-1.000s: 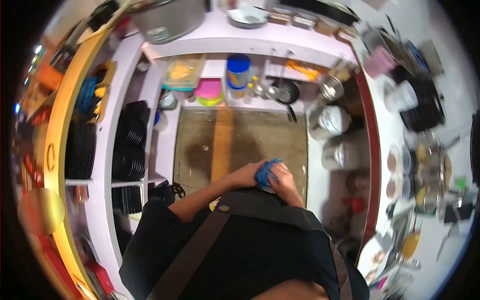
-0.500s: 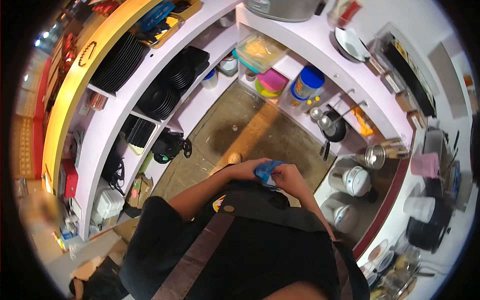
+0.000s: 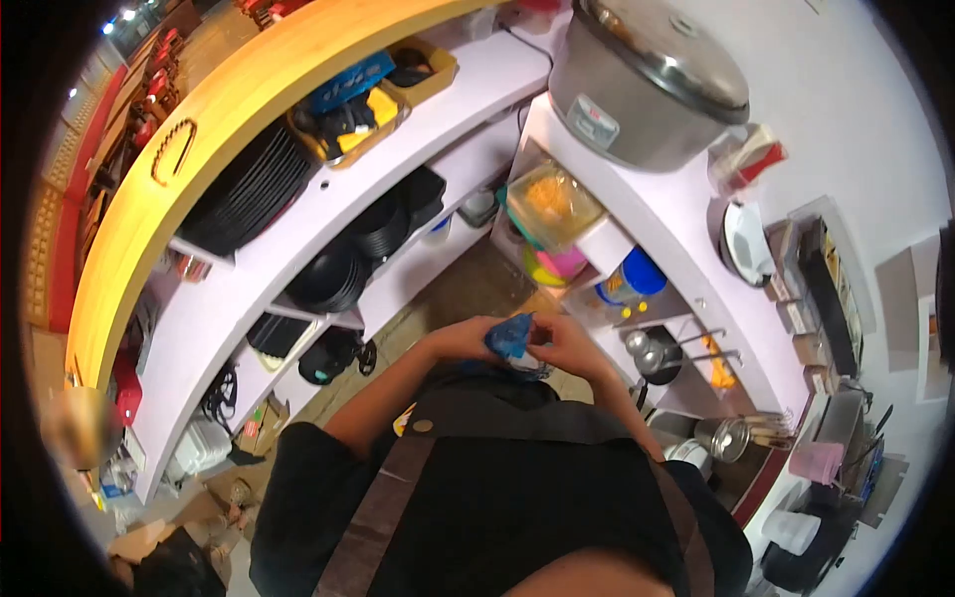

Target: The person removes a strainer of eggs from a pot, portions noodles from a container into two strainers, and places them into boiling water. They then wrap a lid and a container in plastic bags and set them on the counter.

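In front of my waist, my left hand (image 3: 466,339) is wrapped round a crumpled blue plastic packet (image 3: 508,336). My right hand (image 3: 563,343) pinches the packet's right edge, fingers bent. A pale, clear-looking part (image 3: 527,366) shows below the blue; what is inside, I cannot make out. Both hands are close together over the front of my dark apron (image 3: 497,413).
Shelves on the left hold black plates (image 3: 249,189) and black bowls (image 3: 328,279). A large steel cooker (image 3: 637,90) stands on the corner counter. Ladles (image 3: 647,350), a clear food container (image 3: 553,206) and a blue-lidded jar (image 3: 637,279) sit on the right-hand shelves.
My view has tipped upward and shifted, so more of the steel cooker shows and less floor. Both hands stay on the blue packet, which now stands more upright between them.
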